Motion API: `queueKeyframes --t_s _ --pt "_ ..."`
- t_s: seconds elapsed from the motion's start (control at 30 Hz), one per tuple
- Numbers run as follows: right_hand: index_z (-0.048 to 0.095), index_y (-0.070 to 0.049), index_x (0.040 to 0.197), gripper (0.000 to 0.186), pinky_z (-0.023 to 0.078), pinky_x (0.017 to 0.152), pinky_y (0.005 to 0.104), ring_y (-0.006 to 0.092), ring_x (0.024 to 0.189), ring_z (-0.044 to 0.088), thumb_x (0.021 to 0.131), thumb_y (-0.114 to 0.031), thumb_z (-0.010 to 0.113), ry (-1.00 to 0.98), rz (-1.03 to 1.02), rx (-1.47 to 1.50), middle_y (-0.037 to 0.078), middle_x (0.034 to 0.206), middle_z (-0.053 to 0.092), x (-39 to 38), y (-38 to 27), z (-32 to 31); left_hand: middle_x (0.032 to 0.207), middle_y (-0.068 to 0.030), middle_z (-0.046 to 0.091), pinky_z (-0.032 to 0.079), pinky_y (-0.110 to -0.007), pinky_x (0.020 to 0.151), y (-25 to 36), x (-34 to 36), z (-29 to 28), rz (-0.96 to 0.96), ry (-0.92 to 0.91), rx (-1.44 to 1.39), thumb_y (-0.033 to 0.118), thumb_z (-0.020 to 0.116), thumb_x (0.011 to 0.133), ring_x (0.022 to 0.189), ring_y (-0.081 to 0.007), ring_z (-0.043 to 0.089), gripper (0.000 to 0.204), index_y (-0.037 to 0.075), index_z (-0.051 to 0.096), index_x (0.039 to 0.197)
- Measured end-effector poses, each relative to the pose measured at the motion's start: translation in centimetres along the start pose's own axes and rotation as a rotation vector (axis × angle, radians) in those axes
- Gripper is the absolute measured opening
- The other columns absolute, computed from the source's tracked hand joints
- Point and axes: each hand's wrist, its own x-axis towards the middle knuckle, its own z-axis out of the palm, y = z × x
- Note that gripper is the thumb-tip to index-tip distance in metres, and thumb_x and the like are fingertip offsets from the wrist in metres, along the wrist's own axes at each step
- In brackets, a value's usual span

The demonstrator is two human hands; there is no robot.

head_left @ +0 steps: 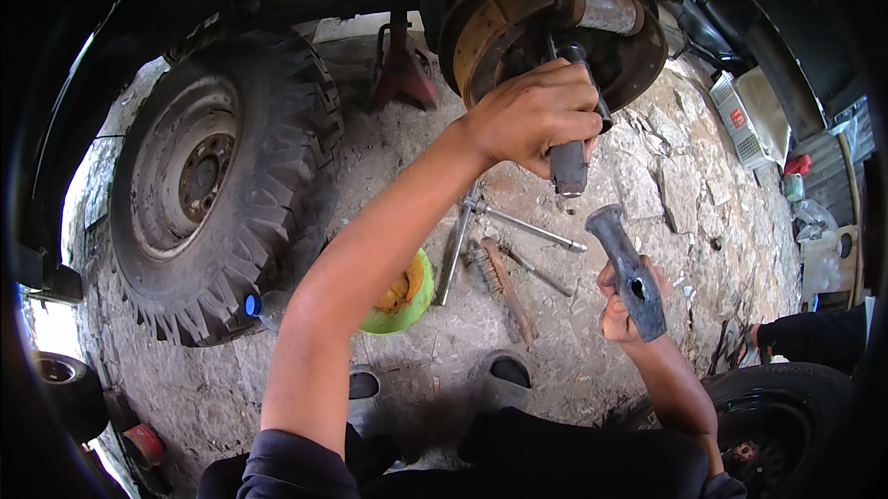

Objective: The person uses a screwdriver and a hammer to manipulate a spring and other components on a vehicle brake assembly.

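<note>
Left hand: the left hand (535, 115) is gripping a dark steel punch (572, 143), fingers wrapped tight around its shaft, and is holding its far tip against the middle of the rusty brake drum assembly (555, 23) just above the knuckles
Right hand: the right hand (622, 305) is clenching the handle of a hammer (629, 272), with the head sitting raised just below the punch's free end and apart from it
Progress: the wheel (208, 184) is already lying off, well to the left of the left forearm; the hub is standing bare; by the look of it the driving work is only beginning
Around the hands: a cross wrench (481, 221), a wire brush (495, 272) and a green bowl (407, 300) are lying on the stone floor (684, 194) under the left wrist; a red jack stand (402, 64) is standing beyond
</note>
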Motion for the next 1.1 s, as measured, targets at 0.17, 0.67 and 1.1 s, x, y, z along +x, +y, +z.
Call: queueKeyframes --t_s 0.17,0.67,1.1 --pt "0.049 0.005 0.090 0.058 0.039 0.047 0.0253 0.0115 0.054 0.048 0.088 -0.050 0.070 -0.087 0.108 -0.002 0.009 0.074 0.054 0.5 -0.6 0.1 0.081 -0.0033 0.052 0.043 -0.038 0.075 -0.8 -0.8 -0.9 0.032 -0.121 -0.001 0.020 0.077 0.064 0.087 -0.0244 0.054 0.023 0.010 0.062 0.079" --pt "0.055 -0.008 0.089 0.045 0.044 0.040 0.0311 0.0194 0.046 0.058 0.084 -0.049 0.073 -0.375 -0.530 -0.331 0.003 0.062 0.054 9.0 -3.7 0.8 0.088 -0.0110 0.060 0.051 -0.045 0.090 0.6 -1.5 -1.1 -0.142 0.180 -0.129 0.005 0.083 0.069 0.096 -0.0328 0.061 0.027 0.002 0.057 0.074" --pt "0.047 -0.013 0.083 0.049 0.037 0.033 0.0267 0.0090 0.040 0.048 0.086 -0.059 0.064 -0.498 -0.551 -0.750 -0.002 0.056 0.046 12.0 -5.4 -1.0 0.085 -0.0121 0.057 0.050 -0.048 0.093 0.6 -1.9 -0.2 -0.129 0.282 -0.122 0.006 0.081 0.070 0.093 -0.0329 0.060 0.026 0.001 0.055 0.073"
